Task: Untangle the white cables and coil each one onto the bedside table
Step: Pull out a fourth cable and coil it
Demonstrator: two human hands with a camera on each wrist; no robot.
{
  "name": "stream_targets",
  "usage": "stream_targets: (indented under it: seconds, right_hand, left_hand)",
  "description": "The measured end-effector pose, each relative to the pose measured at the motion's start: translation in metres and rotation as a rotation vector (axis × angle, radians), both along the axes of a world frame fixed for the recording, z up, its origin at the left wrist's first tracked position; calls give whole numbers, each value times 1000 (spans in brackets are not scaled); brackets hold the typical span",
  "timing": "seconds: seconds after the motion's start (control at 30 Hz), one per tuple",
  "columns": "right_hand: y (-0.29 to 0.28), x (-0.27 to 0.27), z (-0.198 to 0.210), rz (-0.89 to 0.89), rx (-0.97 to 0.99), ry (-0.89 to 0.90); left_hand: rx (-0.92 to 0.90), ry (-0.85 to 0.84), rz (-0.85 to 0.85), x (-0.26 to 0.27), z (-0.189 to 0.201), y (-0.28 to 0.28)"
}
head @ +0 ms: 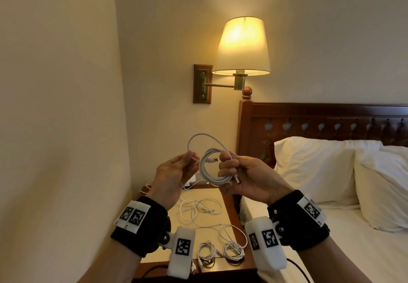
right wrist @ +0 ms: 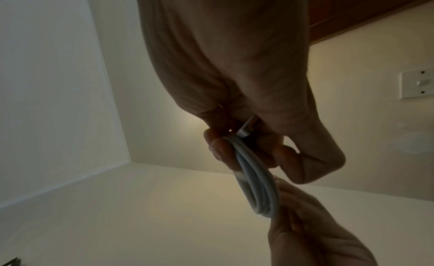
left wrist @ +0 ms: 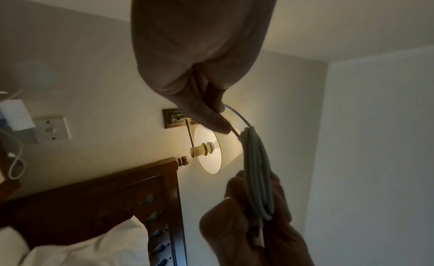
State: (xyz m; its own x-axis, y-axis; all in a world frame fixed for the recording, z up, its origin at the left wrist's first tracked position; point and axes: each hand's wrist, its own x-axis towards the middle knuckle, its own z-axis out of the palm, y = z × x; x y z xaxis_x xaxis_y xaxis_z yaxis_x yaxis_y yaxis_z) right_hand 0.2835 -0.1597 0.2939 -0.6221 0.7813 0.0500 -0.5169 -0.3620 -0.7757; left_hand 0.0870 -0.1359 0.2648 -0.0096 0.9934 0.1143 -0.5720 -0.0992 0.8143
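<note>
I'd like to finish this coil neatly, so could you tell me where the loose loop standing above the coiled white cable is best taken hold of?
Probably at the loose loop's left leg, just above the coil, where the left hand already pinches it. Come from the left: the right hand grips the coil's right side, so that flank is blocked, and the loop's top stands free to be laid down.
</note>
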Motion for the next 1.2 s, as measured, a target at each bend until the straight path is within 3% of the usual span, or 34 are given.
stream_targets:
  seconds: [0.17,0.3,0.43,0.63,0.73,0.8,1.0,1.1,1.2]
  right_hand:
    - [3,-12,-3,35,22,-59]
    - [8,-14,-4,-54,32,-109]
    - [8,-12,-5,-89,51,-96]
    - [11,-10,-1,-224,96,-97]
    - [15,-7,8,-272,114,-81]
    - [18,-2,15,-303,141,-88]
    - [22,-9,25,-326,214,-153]
    - [21,-18,21,-312,277,-251]
    - [16,-20,21,-277,301,-265]
  left_hand:
    - [-108,-18,-277,7,-3,-7]
    - [-85,13,-323,7,-3,-13]
    - [173,502,-102,11,-3,-23]
    - [337,748,309,10,-6,-37]
    - [470,983,463,9,-16,-47]
    - [464,1097,518,3,-28,-47]
    - [282,1030,477,9,-55,-58]
    - [216,1134,411,10,-52,-55]
    - [179,987,274,3,-42,-48]
